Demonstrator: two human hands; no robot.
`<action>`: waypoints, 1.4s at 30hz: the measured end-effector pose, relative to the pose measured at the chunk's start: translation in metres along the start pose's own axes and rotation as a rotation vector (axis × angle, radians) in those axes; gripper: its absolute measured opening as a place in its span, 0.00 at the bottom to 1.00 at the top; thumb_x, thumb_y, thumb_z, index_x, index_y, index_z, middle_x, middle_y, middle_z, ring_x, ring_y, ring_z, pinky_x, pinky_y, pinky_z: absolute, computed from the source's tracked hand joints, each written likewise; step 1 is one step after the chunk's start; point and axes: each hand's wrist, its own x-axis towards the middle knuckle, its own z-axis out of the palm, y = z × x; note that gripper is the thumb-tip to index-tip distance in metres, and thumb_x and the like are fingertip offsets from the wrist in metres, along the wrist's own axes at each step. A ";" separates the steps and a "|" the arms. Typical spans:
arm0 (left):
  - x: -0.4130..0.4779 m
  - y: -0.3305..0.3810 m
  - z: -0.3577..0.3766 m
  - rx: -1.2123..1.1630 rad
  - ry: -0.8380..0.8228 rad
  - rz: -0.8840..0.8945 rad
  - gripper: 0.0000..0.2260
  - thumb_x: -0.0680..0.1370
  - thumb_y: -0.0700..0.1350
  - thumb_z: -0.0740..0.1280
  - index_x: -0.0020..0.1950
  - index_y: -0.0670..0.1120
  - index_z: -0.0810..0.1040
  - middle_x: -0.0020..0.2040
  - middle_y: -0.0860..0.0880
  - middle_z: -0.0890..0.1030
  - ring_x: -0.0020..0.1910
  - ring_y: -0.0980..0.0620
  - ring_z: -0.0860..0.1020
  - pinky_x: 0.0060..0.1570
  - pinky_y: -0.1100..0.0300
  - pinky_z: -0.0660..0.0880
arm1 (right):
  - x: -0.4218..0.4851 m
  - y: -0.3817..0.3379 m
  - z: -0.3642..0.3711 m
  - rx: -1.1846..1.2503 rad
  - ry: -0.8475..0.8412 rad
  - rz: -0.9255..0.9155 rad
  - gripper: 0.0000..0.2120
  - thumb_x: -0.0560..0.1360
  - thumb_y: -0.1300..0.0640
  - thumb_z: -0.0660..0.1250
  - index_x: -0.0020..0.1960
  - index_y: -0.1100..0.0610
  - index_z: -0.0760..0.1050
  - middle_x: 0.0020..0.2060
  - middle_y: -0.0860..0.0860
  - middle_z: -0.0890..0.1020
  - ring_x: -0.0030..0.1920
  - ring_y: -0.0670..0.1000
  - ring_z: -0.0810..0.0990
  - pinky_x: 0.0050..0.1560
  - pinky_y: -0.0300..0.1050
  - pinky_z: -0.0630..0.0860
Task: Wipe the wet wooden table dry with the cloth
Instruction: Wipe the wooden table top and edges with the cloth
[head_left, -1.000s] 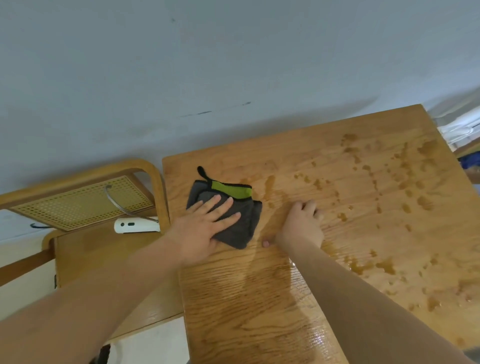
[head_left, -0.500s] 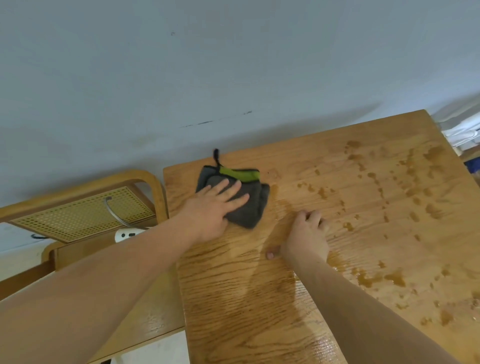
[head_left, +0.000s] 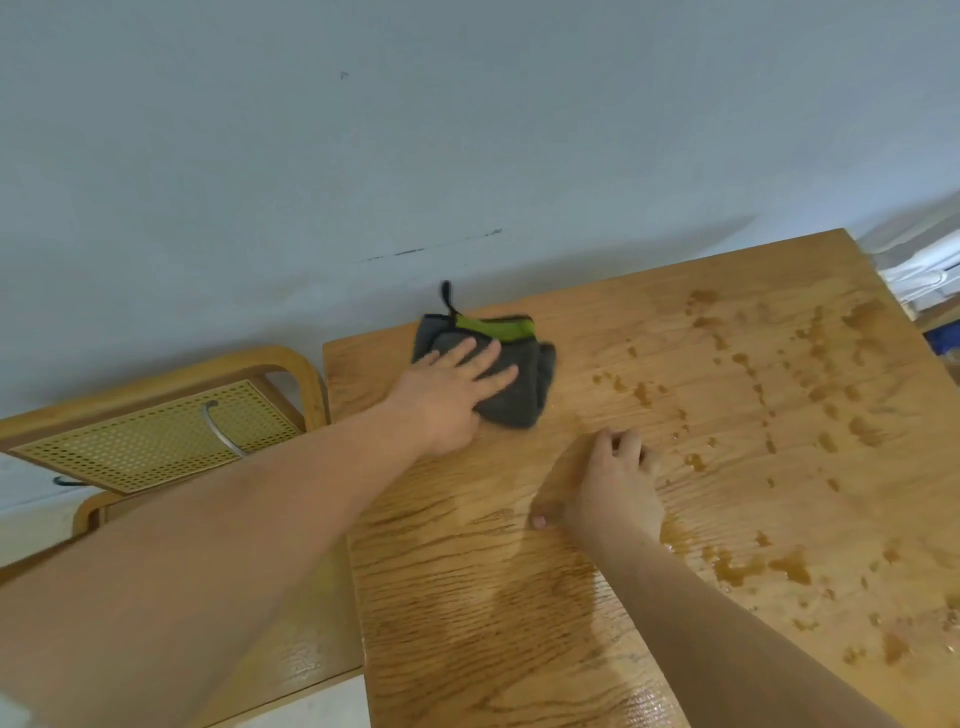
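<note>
Head view puts the folded grey cloth (head_left: 522, 397), with its green strip, at the far left corner of the bench (head_left: 493, 623), close to the wall edge. The left hand (head_left: 447, 400) lies flat on it, fingers (head_left: 483, 364) straight and spread, pressing rather than gripping. The right hand (head_left: 613, 493) rests on bare wood nearer the person, fingers loosely bent, holding nothing. The drops and puddles (head_left: 789, 566) lie to the right of the cloth, scattered over the right half. The left hand seems the one to sweep rightward, and the right hand sits partly in that path.
</note>
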 end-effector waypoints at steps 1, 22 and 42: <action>0.010 0.004 -0.004 -0.110 0.027 -0.096 0.31 0.85 0.51 0.55 0.82 0.65 0.40 0.83 0.57 0.35 0.82 0.50 0.37 0.81 0.44 0.43 | 0.000 -0.001 0.000 -0.002 -0.004 0.002 0.68 0.58 0.35 0.83 0.82 0.58 0.46 0.77 0.54 0.53 0.79 0.61 0.51 0.64 0.55 0.76; -0.023 0.021 0.042 0.012 0.185 0.123 0.33 0.84 0.51 0.58 0.82 0.65 0.43 0.83 0.57 0.38 0.82 0.50 0.37 0.81 0.42 0.41 | 0.002 -0.006 0.000 -0.059 -0.021 -0.017 0.69 0.59 0.33 0.82 0.81 0.62 0.44 0.74 0.58 0.56 0.76 0.63 0.54 0.69 0.57 0.74; -0.110 -0.020 0.102 -0.289 0.279 -0.232 0.34 0.82 0.48 0.60 0.82 0.64 0.45 0.83 0.58 0.39 0.82 0.50 0.36 0.81 0.44 0.39 | 0.000 -0.008 -0.001 -0.023 -0.043 0.014 0.68 0.59 0.36 0.83 0.82 0.61 0.45 0.75 0.58 0.54 0.77 0.63 0.53 0.64 0.59 0.78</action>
